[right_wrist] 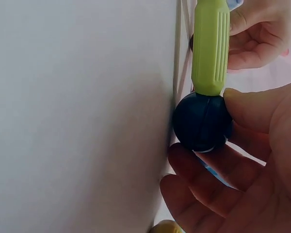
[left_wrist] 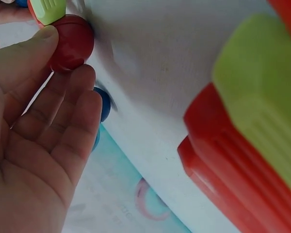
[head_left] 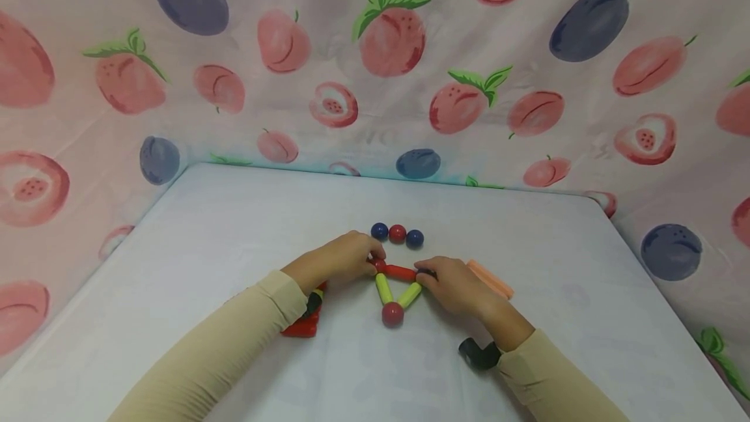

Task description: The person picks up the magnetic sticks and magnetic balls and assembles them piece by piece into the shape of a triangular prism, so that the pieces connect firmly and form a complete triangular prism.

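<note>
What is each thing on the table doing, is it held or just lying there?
Left hand, pinching a red ball
Right hand, pinching a dark blue ball
Red stick, lying between those two balls
Two green sticks, slanting in toward the nearest red ball
Nearest red ball, not held
Three far balls, in a row, not held
Orange pieces, lying down, partly hidden
Red pieces, lying down, partly hidden

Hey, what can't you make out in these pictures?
Head view: the number of red rods, partly hidden by the left sleeve and a black device.
Head view: much of the blue ball, covered by the right hand.
Left wrist view: the red rods' far ends, cut off by the picture's edge.
Right wrist view: what the yellowish thing is, cut off by the bottom edge.
</note>
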### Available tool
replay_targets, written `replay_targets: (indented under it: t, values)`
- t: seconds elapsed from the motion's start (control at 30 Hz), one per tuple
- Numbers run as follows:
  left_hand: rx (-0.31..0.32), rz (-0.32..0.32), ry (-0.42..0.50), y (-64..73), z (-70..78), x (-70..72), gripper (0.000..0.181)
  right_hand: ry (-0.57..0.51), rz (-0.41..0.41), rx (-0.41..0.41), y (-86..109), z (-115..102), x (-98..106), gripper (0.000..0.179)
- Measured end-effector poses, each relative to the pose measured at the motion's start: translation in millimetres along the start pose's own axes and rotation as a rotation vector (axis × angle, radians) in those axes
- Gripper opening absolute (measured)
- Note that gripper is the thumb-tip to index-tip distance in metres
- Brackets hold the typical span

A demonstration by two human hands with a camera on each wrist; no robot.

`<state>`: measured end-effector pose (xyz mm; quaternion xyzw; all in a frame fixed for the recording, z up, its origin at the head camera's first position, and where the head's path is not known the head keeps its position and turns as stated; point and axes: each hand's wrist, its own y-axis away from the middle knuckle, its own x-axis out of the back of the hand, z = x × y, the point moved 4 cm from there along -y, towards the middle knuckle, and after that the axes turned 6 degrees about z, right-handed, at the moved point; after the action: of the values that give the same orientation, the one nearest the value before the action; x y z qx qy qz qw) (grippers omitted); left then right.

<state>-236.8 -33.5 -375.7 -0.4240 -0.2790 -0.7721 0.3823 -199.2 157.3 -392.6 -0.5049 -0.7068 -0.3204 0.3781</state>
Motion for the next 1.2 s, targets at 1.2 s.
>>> replay_targets:
  t: [1.2]
  values:
    - [-0.002,-0.016,0.023,49.7,7.7,-4.4,0.013,-0.058,-0.108,0.074,30.7,-14.6,-2.4,0.073]
